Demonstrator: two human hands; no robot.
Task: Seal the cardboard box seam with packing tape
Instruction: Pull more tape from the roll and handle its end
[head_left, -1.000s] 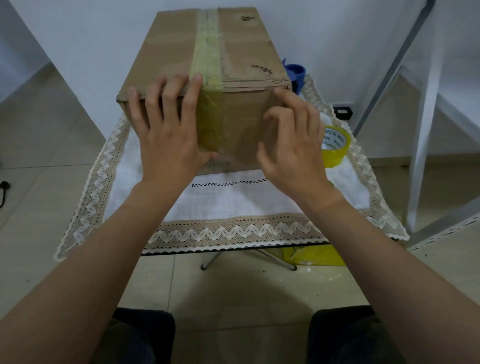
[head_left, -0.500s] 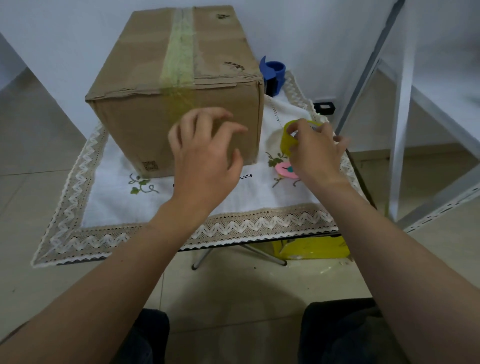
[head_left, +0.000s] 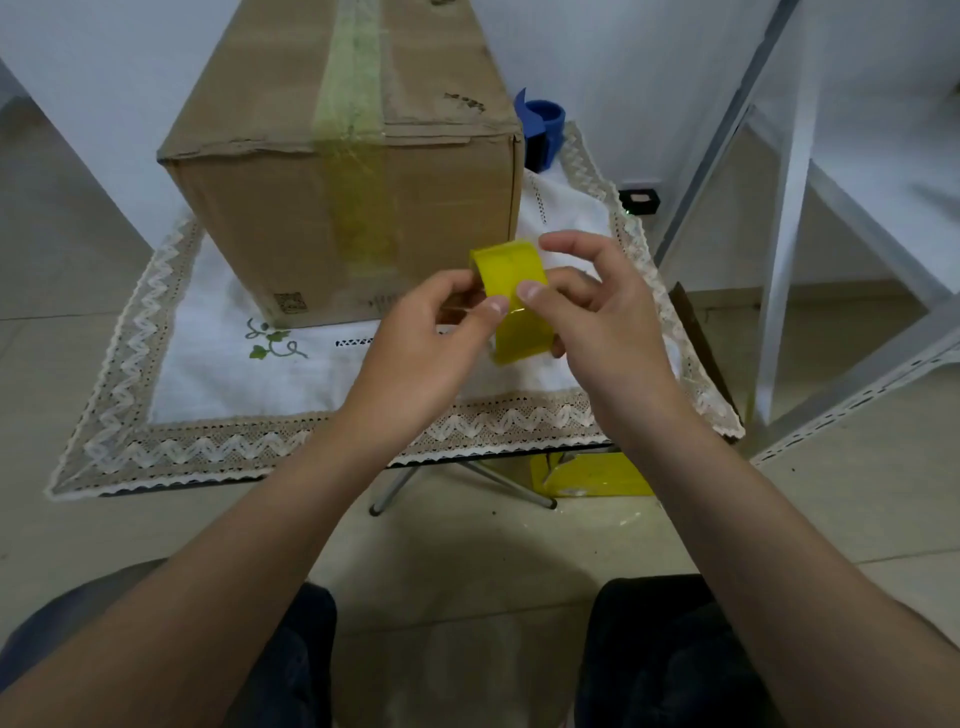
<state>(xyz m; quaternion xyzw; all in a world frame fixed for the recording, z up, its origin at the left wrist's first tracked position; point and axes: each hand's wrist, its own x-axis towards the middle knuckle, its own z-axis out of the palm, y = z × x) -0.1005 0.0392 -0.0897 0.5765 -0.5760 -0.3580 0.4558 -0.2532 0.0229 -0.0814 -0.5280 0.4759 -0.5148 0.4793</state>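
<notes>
Both hands meet in front of the cardboard box (head_left: 343, 208), the right hand (head_left: 597, 322) clasping the yellow tape roll (head_left: 511, 299) in its grip while the left hand (head_left: 431, 338) pinches at the roll's surface with thumb and forefinger. The box stands on the cloth-covered counter (head_left: 218, 374), a strip of tape (head_left: 353, 104) running along its top seam and down its near face.

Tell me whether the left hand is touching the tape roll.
Touching. The head view shows the left hand with its thumb tip pressed on the yellow tape roll, which the right hand also grips.
</notes>
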